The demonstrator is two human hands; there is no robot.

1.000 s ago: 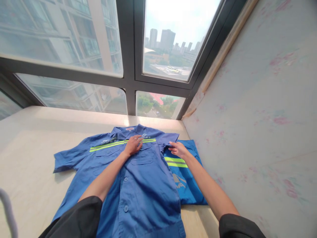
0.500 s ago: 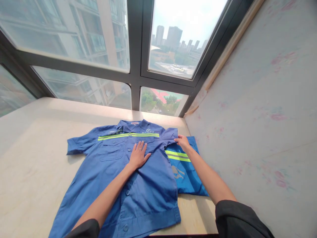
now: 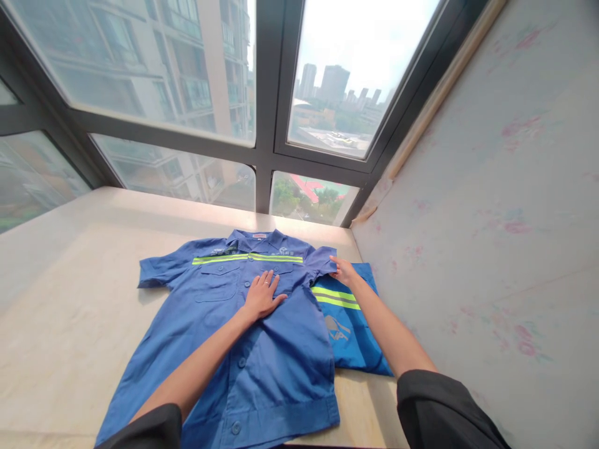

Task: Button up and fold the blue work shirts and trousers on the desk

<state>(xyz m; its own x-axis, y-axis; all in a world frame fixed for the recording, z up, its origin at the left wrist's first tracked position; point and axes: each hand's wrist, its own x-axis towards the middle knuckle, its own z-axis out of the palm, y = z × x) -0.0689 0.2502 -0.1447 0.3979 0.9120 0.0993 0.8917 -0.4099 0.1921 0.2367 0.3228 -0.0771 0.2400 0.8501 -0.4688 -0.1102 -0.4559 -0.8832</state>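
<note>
A blue short-sleeved work shirt (image 3: pixel 281 337) lies spread front side up, collar toward the window, with a yellow-green reflective stripe across its chest and buttons down the front. My left hand (image 3: pixel 264 295) rests flat on the chest, fingers stretched out, a ring on one finger. At the end of the sleeve on the right, my right hand (image 3: pixel 343 270) pinches the cuff between thumb and fingers. Partly under that sleeve and the shirt's side lies a folded brighter blue garment (image 3: pixel 358 337) with reflective stripes and a grey print.
The pale sill (image 3: pixel 70 299) carries both garments and extends left. Behind it stand dark-framed windows (image 3: pixel 265 93) with buildings outside. A wall with flowered paper (image 3: pixel 491 249) rises close on the right, beside the folded garment.
The camera view has shifted slightly. My left hand stays flat on the chest and my right hand still holds the sleeve end, its fingers slightly shifted on the cuff.
</note>
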